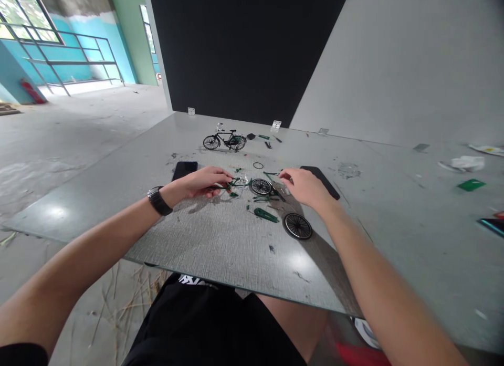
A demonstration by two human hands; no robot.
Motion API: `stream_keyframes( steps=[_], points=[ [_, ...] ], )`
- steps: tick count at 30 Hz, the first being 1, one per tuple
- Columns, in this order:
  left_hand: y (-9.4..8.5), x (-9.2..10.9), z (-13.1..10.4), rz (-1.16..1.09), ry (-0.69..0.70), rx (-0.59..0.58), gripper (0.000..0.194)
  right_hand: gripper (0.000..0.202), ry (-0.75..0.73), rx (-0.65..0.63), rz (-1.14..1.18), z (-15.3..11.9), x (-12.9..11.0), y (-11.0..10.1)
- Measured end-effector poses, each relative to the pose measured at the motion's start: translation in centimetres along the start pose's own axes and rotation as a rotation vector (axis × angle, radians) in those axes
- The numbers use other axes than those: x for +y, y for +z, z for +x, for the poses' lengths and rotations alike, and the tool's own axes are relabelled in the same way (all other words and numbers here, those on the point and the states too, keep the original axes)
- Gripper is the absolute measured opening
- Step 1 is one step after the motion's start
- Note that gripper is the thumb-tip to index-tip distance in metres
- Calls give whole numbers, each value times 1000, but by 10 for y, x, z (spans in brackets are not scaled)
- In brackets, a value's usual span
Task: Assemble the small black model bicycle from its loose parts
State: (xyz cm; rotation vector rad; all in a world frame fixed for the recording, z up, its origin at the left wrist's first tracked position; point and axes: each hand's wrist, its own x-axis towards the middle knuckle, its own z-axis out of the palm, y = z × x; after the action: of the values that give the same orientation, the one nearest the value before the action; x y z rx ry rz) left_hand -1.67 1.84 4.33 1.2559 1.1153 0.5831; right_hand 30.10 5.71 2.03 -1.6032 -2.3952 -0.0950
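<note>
My left hand is closed on a small green bicycle frame part above the table. My right hand is curled beside a thin green part, with its fingertips close together; what it holds, if anything, is too small to name. Between the hands lies a black spoked wheel. A second wheel lies flat nearer the table's front edge, right of a long green piece. A thin black ring rests behind the first wheel.
An assembled model bicycle stands toward the back, with small dark and green parts to its right. A phone lies behind my left hand. Another dark flat object is partly behind my right hand. The glass table's front edge is near my lap.
</note>
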Motion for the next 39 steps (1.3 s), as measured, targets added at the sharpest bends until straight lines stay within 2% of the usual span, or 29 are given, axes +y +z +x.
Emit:
stream_keyframes(
  steps=[2,7,12,20,27,31,39],
  points=[
    [1,1,-1,0,-3,-10,14,27,-14,55,-44,2,5,7],
    [4,1,-2,0,16,-33,14,37,-66,99,-41,12,6,27],
    [4,-2,1,1,18,-47,15,40,-60,33,-57,22,5,38],
    [5,-3,0,0,10,-56,18,37,-2,58,-51,24,2,36],
    [9,-1,-3,14,0,-58,20,38,63,14,-32,28,-7,35],
    [9,-1,-3,17,-2,-66,21,32,94,18,39,30,-9,33],
    [11,2,-6,5,-15,-67,22,29,92,18,70,28,1,29]
  ],
)
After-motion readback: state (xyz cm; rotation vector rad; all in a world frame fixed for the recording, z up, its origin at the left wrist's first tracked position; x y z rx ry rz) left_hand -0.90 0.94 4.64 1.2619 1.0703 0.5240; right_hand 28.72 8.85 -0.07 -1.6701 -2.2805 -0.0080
